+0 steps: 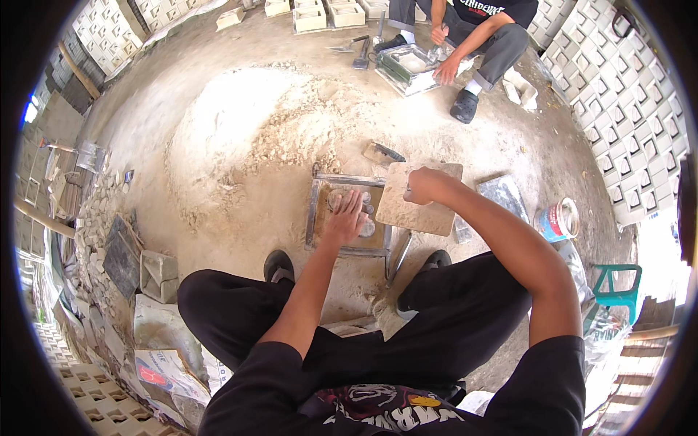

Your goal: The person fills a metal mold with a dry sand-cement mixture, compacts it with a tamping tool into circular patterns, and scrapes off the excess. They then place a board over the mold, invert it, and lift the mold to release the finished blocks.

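Dusty earthen floor (153,160) fills the head view, with patterned pale blocks (618,94) stacked high along the right side and more pale blocks (311,16) standing at the far edge. Broad heap of whitish powder (233,109) on the floor, crumbly toward its near side.

Person sits low, knees wide, a rectangular metal mould frame (312,214) on the ground between the feet. Grey lumps (367,228) lie inside it. Left hand (350,216) is laid over the lumps, palm down, fingers extended, clasping nothing. Right hand (427,185) is clenched on a square, dust-coated board (414,216); whether by a handle or some other part, I cannot tell. Board overlaps the frame's right side in my line of sight; contact between the two unclear.

About the frame: thin metal bar (399,256) just beside its lower right corner; small dusty block (384,153) with a dark edge beyond the board; dark flat slab (503,196) to the right, then a printed bucket (558,219) and a green plastic stool (618,288). Left side: hollow block (158,276) beside a dark sheet (122,254).

Farther off, a co-worker (502,51) bends over another mould (411,65), hammer (360,56) lying near it.
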The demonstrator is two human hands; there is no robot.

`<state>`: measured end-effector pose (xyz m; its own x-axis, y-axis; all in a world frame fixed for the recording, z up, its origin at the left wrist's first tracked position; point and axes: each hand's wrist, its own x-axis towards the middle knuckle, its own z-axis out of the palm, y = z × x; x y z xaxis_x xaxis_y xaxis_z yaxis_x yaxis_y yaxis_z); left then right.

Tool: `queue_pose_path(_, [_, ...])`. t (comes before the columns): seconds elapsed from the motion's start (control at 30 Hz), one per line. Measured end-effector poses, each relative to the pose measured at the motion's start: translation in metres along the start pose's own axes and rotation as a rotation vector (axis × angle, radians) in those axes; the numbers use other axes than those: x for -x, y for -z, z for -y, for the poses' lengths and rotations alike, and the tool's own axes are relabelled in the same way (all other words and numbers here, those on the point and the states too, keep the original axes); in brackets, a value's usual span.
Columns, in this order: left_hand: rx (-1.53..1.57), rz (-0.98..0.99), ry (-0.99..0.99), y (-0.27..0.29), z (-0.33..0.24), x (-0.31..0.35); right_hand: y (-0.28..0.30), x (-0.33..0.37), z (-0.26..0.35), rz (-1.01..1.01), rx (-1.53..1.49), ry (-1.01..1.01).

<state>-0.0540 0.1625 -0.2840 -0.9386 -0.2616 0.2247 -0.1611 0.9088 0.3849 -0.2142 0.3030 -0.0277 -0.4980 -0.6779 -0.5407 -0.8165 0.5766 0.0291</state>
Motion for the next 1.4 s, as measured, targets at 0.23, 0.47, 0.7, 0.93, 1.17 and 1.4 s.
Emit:
queue_pose_path(0.23, [-0.135,-0.139,0.099,0.015,0.011,0.02,-0.002,-0.011,-0.002,-0.018,-0.002,0.032])
queue_pose_path(0.47, [0.13,-0.129,0.141,0.034,0.021,0.028,0.0,-0.022,-0.004,-0.088,-0.029,0.063])
queue_pose_path(0.7, [0.086,-0.097,0.6,0.028,0.078,-0.009,0.004,-0.071,-0.008,-0.229,-0.2,0.062])
queue_pose_path(0.93, [0.196,-0.128,0.698,0.01,0.11,-0.064,0.005,-0.196,0.009,-0.261,-0.268,-0.012])
queue_pose_path(1.17, [0.123,-0.164,0.692,0.01,0.1,-0.065,-0.038,-0.347,0.031,-0.158,-0.351,-0.068])
queue_pose_path(1.4, [0.037,-0.098,0.735,0.016,0.1,-0.062,-0.046,-0.407,0.079,-0.111,-0.523,-0.114])
